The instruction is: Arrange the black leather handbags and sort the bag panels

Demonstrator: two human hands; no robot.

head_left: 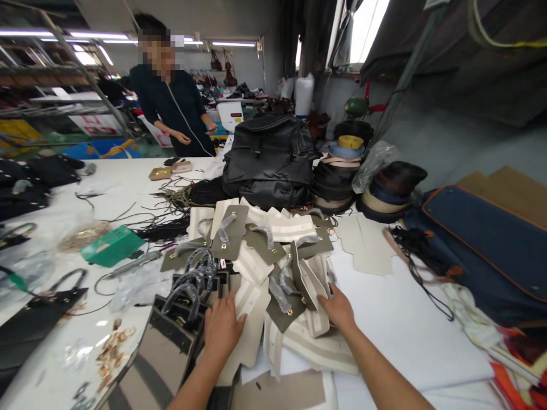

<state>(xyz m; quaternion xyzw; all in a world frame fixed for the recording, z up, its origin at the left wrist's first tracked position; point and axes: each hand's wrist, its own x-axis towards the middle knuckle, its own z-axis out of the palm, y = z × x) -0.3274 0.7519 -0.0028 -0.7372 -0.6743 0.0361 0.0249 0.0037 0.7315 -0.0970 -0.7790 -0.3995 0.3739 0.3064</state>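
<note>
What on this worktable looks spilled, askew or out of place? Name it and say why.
The cream and olive bag panels lie in a jumbled heap, overlapping at all angles, under the left hand and right hand. Small brass fittings lie scattered loose near the table's front edge.

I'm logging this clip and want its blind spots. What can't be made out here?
- Left hand, head view: palm down on cream panels, so any grip is hidden.
- Right hand: fingertips tucked under a flap piece.
- Small metal fittings: too small to identify.
- Bag: cut off by bottom edge.
</note>
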